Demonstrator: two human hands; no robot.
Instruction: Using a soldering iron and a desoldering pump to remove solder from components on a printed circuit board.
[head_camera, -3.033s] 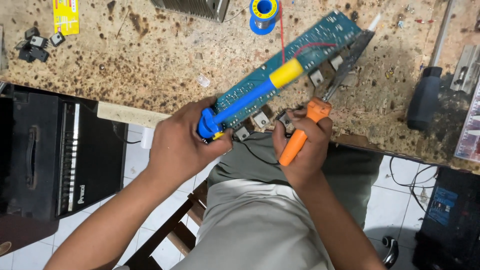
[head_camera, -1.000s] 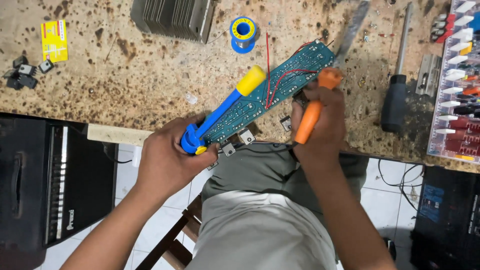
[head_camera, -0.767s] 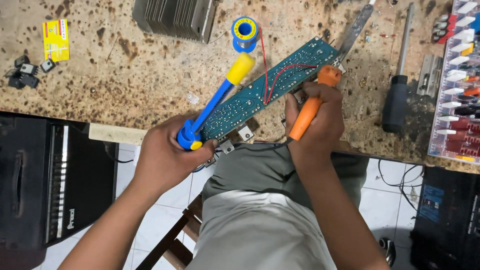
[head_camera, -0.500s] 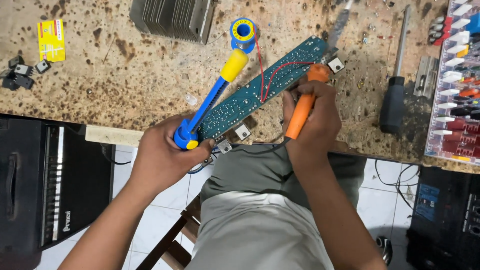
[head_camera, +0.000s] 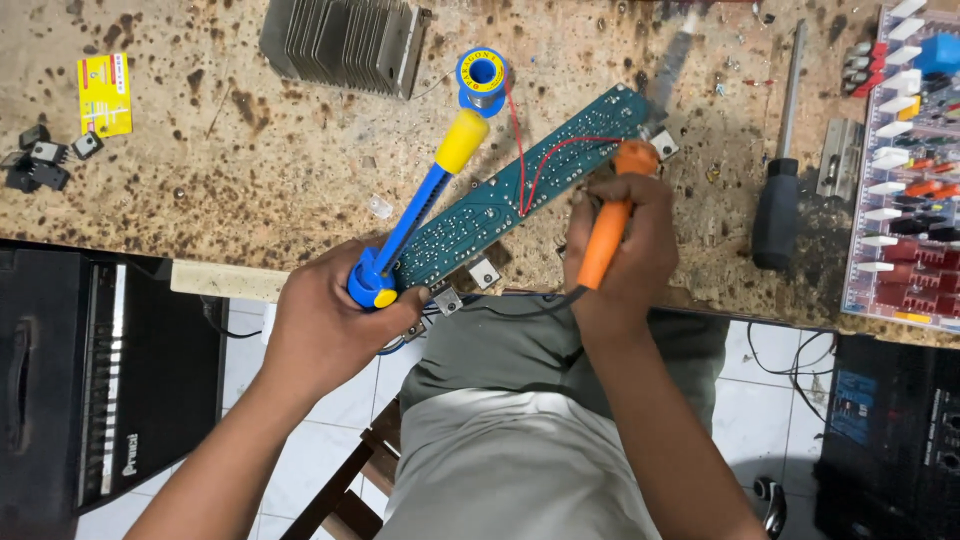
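Evidently we were desoldering: our right hand (head_camera: 625, 255) gripped the orange-handled soldering iron (head_camera: 608, 225) at the long green circuit board (head_camera: 520, 195)'s two-o'clock end. Our left hand (head_camera: 335, 325) clutched the blue-and-yellow plastic solder sucker (head_camera: 415, 215), which next needed bringing onto that joint.

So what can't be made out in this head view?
- Soldering iron tip: blurred, so contact with the circuit board is unclear.
- Board's near end: covered by the left hand.
- Component organizer: cut off by the right edge.
- Right hand hides part of the iron's grip.
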